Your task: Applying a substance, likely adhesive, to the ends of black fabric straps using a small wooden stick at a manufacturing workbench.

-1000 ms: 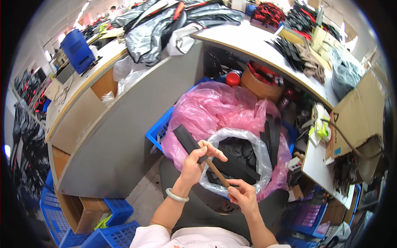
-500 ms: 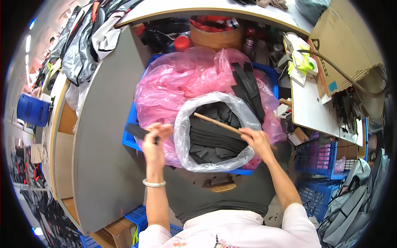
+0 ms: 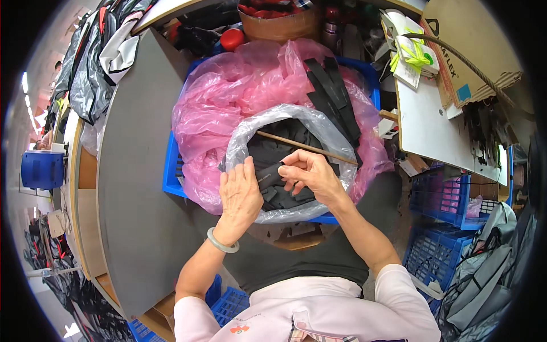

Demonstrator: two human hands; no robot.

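Note:
Over a clear plastic bag (image 3: 333, 134) of black fabric pieces (image 3: 285, 198), my two hands hold a small black fabric strip (image 3: 269, 175) with faint lettering. At its left end, my left hand (image 3: 240, 194) is closed with the back of the hand up, hiding the thumb. My right hand (image 3: 313, 175) pinches the other end between thumb and forefinger, with the remaining fingers curled. Just beyond the hands, a thin wooden stick (image 3: 305, 147) lies across the bag's opening. Longer black strips (image 3: 333, 97) are draped over pink plastic sheeting (image 3: 208, 119) at the far right.
A blue crate (image 3: 172, 168) holds the sheeting and bag. On the left stands a grey panel (image 3: 145, 188). To the right are a white board (image 3: 424, 128), a cardboard box (image 3: 484, 45) and stacked blue crates (image 3: 436, 256). Behind sits a round brown container (image 3: 279, 25).
My right hand has let go of the stick, which now rests across the bag. My left hand has brought the black strip rightward over the bag, where my right hand has taken its other end.

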